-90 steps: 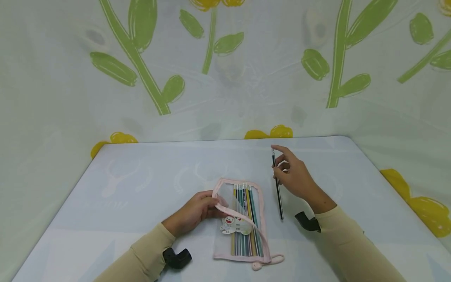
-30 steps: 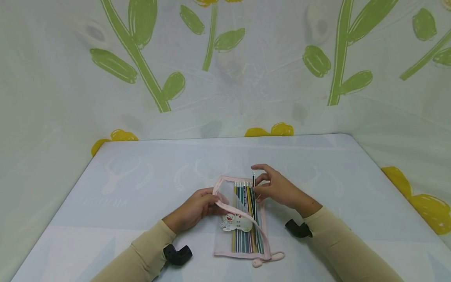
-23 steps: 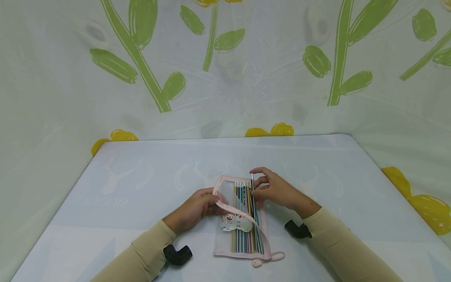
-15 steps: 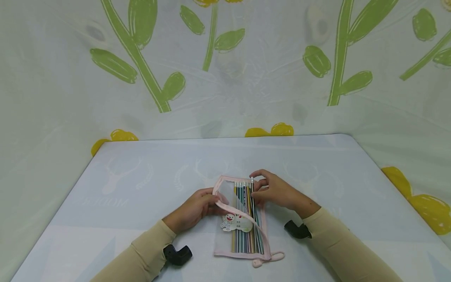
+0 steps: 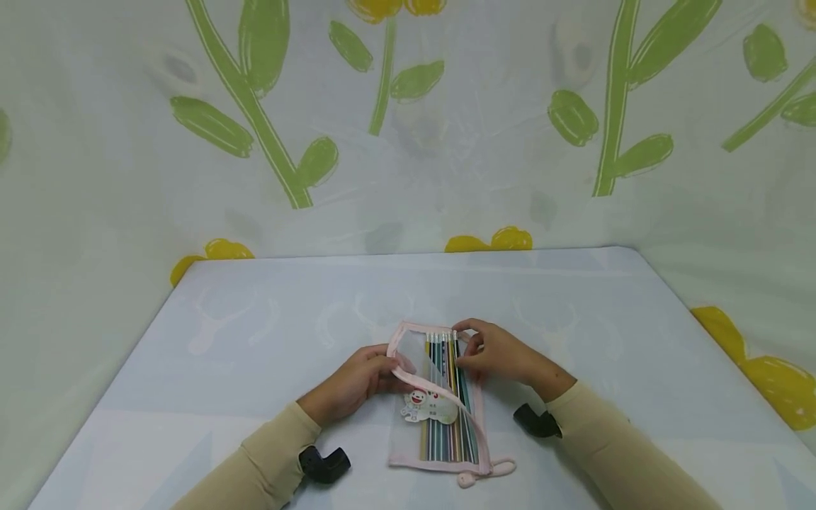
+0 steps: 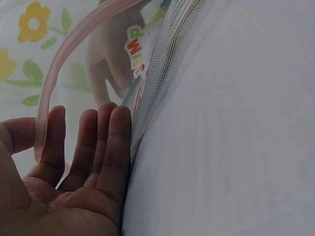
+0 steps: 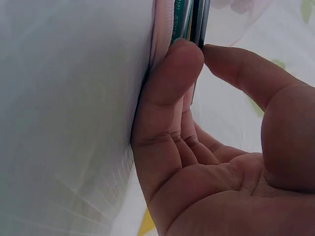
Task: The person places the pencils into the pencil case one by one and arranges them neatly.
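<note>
A see-through mesh pencil case point(image 5: 403, 445) with pink edging lies on the table, its front flap lifted. My left hand point(image 5: 358, 379) pinches the pink edge point(image 6: 49, 88) of that flap between thumb and index finger; the other fingers stand extended inside the opening. Several striped pencils point(image 5: 440, 439) lie side by side in the case, metal ends away from me. At the right of the row, my right hand point(image 5: 500, 358) pinches a black pencil point(image 7: 200, 29) with thumb and fingers, level with the others. A cartoon tag point(image 5: 428, 407) lies over the case.
A pink zip pull point(image 5: 467, 479) with a loop sticks out at the case's lower right corner. White tabletop point(image 5: 255, 397) surrounds the case, and a pale curtain point(image 5: 484, 142) printed with leaves and flowers hangs behind it.
My right hand has brought the black pencil left from beside the case, then slid it down toward me into the row. The left hand keeps its hold on the flap.
</note>
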### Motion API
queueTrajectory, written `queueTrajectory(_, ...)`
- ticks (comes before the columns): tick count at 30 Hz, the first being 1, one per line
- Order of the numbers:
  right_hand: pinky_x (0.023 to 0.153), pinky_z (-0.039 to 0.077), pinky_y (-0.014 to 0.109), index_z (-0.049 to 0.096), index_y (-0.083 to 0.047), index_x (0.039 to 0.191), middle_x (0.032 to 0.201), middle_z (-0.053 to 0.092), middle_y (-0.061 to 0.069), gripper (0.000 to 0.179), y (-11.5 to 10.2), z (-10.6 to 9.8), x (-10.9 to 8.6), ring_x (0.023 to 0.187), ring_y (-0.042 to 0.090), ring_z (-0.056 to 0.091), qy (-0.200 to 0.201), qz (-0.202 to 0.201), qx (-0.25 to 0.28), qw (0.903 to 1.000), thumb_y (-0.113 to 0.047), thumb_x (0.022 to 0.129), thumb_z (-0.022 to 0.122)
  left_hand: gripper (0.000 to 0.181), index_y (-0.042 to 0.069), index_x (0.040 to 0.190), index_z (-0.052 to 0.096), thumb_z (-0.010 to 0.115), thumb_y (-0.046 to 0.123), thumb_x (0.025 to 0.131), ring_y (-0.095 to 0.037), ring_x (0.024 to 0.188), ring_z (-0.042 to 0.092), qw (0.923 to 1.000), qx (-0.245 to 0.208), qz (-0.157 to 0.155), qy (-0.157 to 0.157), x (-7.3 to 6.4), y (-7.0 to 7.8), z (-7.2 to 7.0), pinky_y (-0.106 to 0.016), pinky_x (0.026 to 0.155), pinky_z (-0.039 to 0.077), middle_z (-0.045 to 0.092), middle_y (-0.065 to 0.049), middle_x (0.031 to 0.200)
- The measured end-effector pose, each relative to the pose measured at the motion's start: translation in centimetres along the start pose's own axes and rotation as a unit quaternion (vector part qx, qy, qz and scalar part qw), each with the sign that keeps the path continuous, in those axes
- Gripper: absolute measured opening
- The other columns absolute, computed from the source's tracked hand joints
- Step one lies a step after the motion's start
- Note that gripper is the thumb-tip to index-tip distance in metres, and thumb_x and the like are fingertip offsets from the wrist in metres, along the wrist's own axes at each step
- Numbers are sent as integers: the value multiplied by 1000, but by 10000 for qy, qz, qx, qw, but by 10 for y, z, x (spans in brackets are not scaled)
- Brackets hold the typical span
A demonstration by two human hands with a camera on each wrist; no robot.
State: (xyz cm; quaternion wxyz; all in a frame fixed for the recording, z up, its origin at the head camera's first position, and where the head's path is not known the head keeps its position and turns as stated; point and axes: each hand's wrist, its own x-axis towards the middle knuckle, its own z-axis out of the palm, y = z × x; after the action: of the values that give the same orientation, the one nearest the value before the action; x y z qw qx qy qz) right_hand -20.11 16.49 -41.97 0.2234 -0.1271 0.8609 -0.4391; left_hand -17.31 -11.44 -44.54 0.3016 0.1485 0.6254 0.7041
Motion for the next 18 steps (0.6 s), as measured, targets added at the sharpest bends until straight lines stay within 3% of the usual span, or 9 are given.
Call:
queueTrajectory(6, 62, 53, 29, 45, -9, 146, 89, 63, 7, 64, 5, 4, 0, 66, 17, 61, 101, 66, -150, 9998, -22, 90, 74, 31, -9, 116, 58, 41, 13, 103, -16, 99, 70, 9999, -43, 37, -89, 4, -4, -1, -37, 97, 57, 66, -8, 111)
queueTrajectory(10, 62, 53, 30, 44, -11, 147, 90, 63, 7, 61, 8, 2, -7, 68, 17, 61, 180, 106, -179, 9996, -23, 93, 70, 33, -11, 116, 58, 41, 14, 102, -16, 94, 71, 10000, 10, 35, -80, 4, -5, 3, -33, 88, 60, 71, -4, 104)
queueTrajectory(14, 60, 54, 30, 48, -10, 144, 90, 63, 7, 53, 11, -3, -18, 69, 17, 62, 385, 13, -342, 9987, -19, 95, 67, 37, -11, 118, 55, 39, 19, 104, -17, 93, 71, 9997, 247, -53, 15, 5, -1, 8, -29, 78, 60, 74, -11, 106)
queueTrajectory(18, 60, 54, 29, 52, -9, 139, 92, 64, 5, 46, 13, -8, -28, 75, 15, 61, 794, -280, -951, 9919, -17, 95, 65, 40, -8, 116, 56, 38, 25, 105, -20, 92, 71, 9970, 690, -94, 330, 7, 9, 12, -29, 74, 60, 71, -21, 110)
